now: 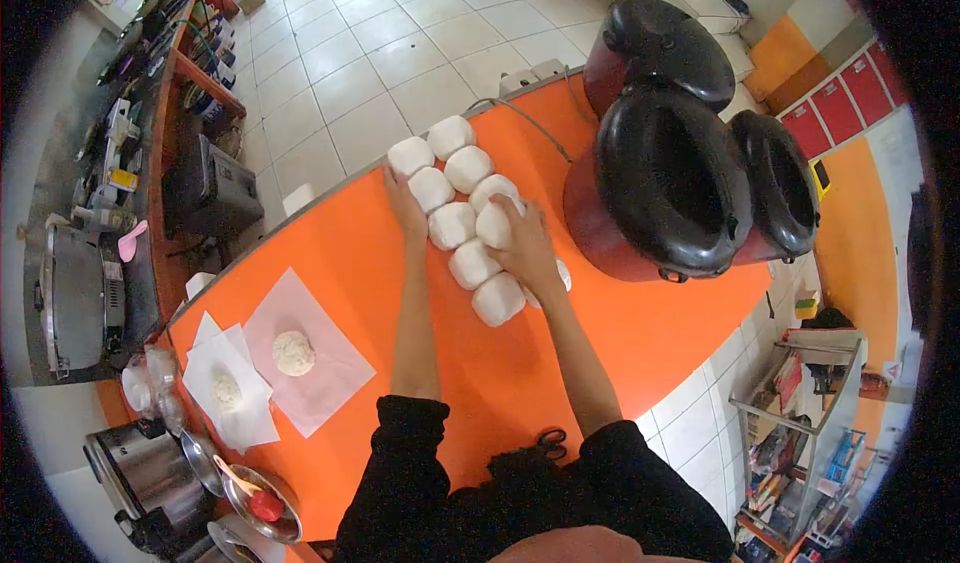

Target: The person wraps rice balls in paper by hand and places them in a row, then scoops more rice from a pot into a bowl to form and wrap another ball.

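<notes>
Two grips (pixel 408 211) (pixel 527 243) at nine-plus white pieces (pixel 452 225)

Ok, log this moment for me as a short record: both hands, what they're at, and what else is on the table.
left hand: along the left edge of the white pieces, seemingly touching
right hand: over the right side of the group, fingers spread; grip unclear
white pieces: rounded, close together in uneven rows
table: orange
right part: dark red pots with black lids
left part: pink sheet bearing a pale round patty; white sheet to its left
near the body: scissors
</notes>
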`<state>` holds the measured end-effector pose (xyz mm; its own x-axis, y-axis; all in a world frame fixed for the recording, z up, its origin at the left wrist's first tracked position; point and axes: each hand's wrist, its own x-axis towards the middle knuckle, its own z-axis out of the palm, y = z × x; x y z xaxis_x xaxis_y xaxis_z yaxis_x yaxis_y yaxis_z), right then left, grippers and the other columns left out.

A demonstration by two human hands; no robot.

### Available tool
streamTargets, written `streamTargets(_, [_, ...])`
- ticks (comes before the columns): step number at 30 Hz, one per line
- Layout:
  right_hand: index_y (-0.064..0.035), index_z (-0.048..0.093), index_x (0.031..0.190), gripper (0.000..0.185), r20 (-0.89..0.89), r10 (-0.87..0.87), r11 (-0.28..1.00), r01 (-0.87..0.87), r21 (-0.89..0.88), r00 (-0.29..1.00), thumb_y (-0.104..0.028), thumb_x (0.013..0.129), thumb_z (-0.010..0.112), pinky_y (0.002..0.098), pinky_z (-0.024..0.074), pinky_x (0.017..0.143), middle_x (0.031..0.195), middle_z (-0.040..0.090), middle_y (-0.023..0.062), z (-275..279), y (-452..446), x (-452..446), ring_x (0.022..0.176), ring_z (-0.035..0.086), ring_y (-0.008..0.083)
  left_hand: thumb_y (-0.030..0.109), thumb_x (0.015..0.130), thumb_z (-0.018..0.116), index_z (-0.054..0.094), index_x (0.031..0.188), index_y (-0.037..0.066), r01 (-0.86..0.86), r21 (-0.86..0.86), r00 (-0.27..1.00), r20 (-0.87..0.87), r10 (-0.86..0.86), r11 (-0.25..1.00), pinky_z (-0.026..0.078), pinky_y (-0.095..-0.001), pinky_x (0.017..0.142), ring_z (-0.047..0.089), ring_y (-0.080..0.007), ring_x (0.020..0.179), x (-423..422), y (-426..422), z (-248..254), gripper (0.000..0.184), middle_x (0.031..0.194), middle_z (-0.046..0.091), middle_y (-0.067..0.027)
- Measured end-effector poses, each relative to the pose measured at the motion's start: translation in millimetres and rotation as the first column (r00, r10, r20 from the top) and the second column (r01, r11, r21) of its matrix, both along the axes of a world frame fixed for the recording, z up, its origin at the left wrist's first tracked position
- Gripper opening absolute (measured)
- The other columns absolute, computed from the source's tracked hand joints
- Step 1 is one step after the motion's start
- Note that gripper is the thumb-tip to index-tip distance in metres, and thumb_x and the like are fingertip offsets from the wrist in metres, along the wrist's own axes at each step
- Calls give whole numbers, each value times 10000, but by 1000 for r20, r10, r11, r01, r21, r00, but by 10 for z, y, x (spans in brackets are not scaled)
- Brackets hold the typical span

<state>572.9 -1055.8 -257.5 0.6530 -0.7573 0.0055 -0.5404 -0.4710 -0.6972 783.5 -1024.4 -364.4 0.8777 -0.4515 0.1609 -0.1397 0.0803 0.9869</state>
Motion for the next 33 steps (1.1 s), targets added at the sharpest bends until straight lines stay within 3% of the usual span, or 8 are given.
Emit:
streamTargets(4, [-68,394,1189,682,373,-171,976,210,-66,912,-109,606,744,414,355,919,1143,418,171,77,336,-519,1056,433,324,309,948,264,240,1336,-39,-171,-141,979,-134,152,975,175,-351,1068,222,-243,1302,-439,396,-299,522,1417,216,-155])
streamTargets(6, [-22,376,1198,712,557,-377,919,374,125,740,-101,597,749,417,367,914,1143,412,172,-29,681,-889,1058,417,333,326,953,241,186,1354,-39,-98,-94,977,-200,78,991,140,-364,1077,176,-252,1319,-1098,836,-102,545,1433,165,-154])
streamTargets(10, [-9,384,1187,704,362,-445,894,426,137,819,-121,599,755,432,361,907,1127,427,175,-565,933,-1377,1056,416,343,295,949,282,97,1356,-67,113,66,992,51,-117,991,101,-387,1082,114,-298,1330,-2009,1184,102,575,1435,85,-201])
streamTargets(16, [-68,406,1192,709,124,-476,843,492,-218,871,-284,612,752,490,283,923,1152,422,148,-859,908,-1222,1100,365,343,237,943,314,21,1330,-125,168,403,925,250,-285,900,59,-412,1081,44,-372,1327,-2160,1149,83,605,1408,14,-295])
streamTargets(25, [-24,339,1251,774,331,-370,868,450,-210,868,-359,665,717,510,253,934,1236,358,191,-881,964,-1306,1128,329,369,317,937,353,-25,1350,-75,311,276,912,184,-367,910,-10,-376,1085,-56,-316,1336,-2196,1334,17,683,1429,-58,-235])
streamTargets(29, [13,340,1241,563,466,-258,840,435,-325,846,-266,814,578,486,278,938,1223,372,212,-552,1461,-1314,1164,324,366,284,946,339,115,1348,-49,325,275,936,40,-349,905,62,-373,1079,69,-283,1328,-2488,2061,195,569,1421,82,-208])
streamTargets(31, [16,377,1214,481,455,-64,920,229,-317,888,-207,827,555,469,296,929,1204,390,211,-548,1893,-1122,1146,342,368,272,946,344,277,1323,-30,327,357,920,90,-381,875,176,-377,1065,245,-277,1296,-2624,2710,313,488,1378,274,-209])
streamTargets(33, [-1,461,1141,345,447,152,963,-31,-268,882,-114,823,536,450,311,930,1159,438,184,-604,2365,-874,1111,379,354,249,945,351,424,1205,-21,373,286,927,-63,-371,883,307,-370,980,422,-262,1145,-2580,3461,363,382,1211,452,-186])
